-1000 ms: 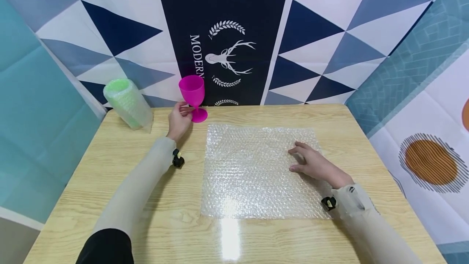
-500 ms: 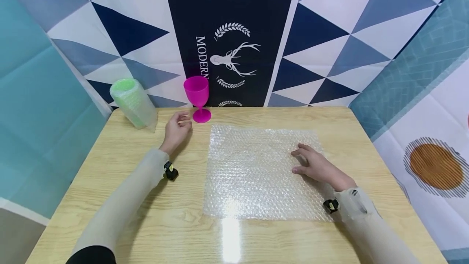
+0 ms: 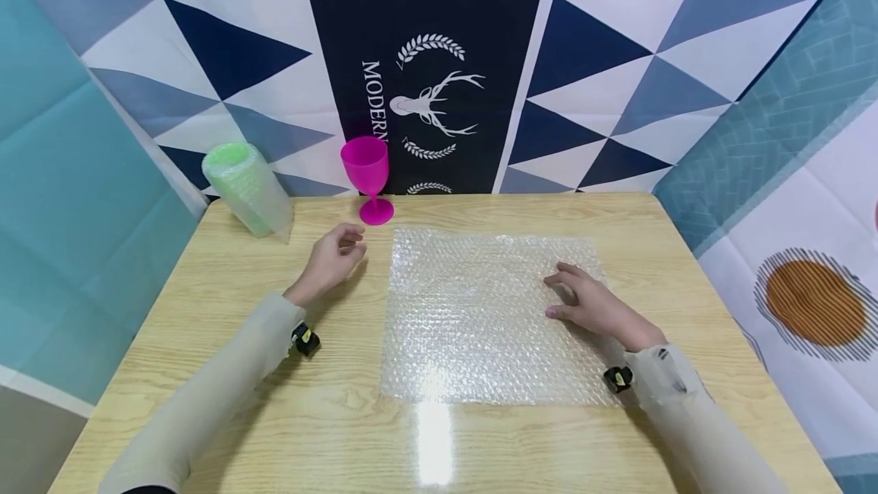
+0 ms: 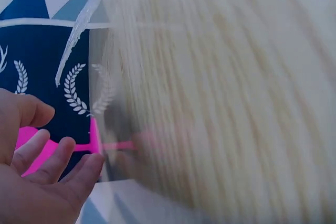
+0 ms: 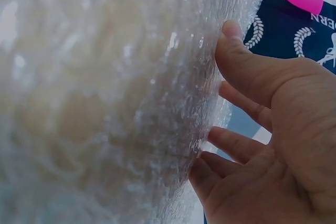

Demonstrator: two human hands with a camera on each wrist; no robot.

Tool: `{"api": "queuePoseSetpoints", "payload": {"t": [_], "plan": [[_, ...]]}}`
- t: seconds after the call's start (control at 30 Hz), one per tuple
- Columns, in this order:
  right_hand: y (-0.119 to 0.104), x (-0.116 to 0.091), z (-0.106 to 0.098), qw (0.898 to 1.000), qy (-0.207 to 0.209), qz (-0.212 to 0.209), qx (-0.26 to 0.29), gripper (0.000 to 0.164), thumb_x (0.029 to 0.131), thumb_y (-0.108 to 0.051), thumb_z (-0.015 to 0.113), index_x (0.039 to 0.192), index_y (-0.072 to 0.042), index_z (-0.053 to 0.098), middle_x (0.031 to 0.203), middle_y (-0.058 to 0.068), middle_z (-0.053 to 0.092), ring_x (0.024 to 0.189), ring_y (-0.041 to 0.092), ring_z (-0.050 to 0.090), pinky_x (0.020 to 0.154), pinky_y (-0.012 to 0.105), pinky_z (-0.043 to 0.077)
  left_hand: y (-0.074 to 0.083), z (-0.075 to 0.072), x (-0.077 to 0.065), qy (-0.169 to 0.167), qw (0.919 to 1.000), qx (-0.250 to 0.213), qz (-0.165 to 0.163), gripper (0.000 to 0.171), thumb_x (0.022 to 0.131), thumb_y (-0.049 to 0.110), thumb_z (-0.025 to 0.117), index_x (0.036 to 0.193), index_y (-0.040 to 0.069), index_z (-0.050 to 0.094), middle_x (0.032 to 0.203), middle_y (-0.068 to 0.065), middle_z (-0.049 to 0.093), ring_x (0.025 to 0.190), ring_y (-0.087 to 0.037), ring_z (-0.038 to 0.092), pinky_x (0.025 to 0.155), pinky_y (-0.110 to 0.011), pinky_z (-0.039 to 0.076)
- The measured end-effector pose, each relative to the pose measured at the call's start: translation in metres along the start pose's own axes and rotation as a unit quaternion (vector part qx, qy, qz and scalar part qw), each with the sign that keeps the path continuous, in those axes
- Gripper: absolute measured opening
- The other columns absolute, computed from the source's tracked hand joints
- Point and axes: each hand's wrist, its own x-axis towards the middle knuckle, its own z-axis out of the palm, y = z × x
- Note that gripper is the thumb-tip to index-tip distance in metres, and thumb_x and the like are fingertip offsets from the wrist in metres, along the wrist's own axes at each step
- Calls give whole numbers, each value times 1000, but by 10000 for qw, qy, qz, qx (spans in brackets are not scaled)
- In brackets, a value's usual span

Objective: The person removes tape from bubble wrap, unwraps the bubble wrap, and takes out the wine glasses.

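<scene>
A bright pink goblet (image 3: 366, 166) stands upright at the back of the table, left of centre. My left hand (image 3: 332, 261) is a short way in front of it, fingers loosely bent and holding nothing; in the left wrist view the goblet (image 4: 94, 142) shows behind the fingers. A sheet of bubble wrap (image 3: 473, 319) lies flat across the middle of the table. On its right part rests my right hand (image 3: 590, 303), thumb and fingers spread apart. In the right wrist view the fingertips meet the bubble wrap (image 5: 131, 103).
A green roll in clear bubble wrap (image 3: 247, 189) stands at the table's back left corner. Patterned cloth (image 3: 425, 36) hangs right behind the back edge of the wooden table (image 3: 329, 418). A light reflection shines near the front.
My left hand has let go of the goblet's base and drawn back toward me. The goblet stays standing where it was. My right hand keeps its place on the bubble wrap.
</scene>
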Motion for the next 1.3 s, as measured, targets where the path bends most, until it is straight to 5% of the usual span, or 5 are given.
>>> {"api": "queuePoseSetpoints", "payload": {"t": [0.2,0.53,0.83,1.1,1.3], "plan": [[2,0,-1,10000,-25,6,80,59,94,-26,76,141,2,56,161,36,25,147,59,22,116,74,25,12,-5,-8,-382,9958,670,491,42,98,8,64,138,-1,57,137,-24,61,132,-43,56,110,-51,51],[6,-6,-9,9999,-53,21,117,58,95,-24,75,142,2,54,163,35,22,149,59,19,116,75,25,61,0,-8,-615,9807,1253,1372,48,94,12,69,139,-1,56,139,-19,61,133,-36,56,107,-51,52],[5,-4,-7,9999,-74,24,146,59,95,-26,75,143,2,54,164,34,21,149,59,18,116,75,24,83,36,-20,-1311,9589,1669,1883,53,96,17,69,144,1,52,146,-15,57,139,-30,53,118,-44,43],[6,-2,-3,9998,-76,2,186,59,95,-26,75,143,1,54,164,34,20,149,59,17,116,75,23,81,74,-32,-1918,9459,1843,1856,57,96,21,70,146,1,51,148,-17,54,137,-31,53,115,-42,47],[5,-1,1,9997,-108,8,241,60,94,-26,75,143,1,54,164,34,20,150,59,16,116,75,23,72,87,-45,-2370,9327,2165,1641,66,95,28,72,151,3,46,157,-22,42,147,-35,40,123,-47,35]]}}
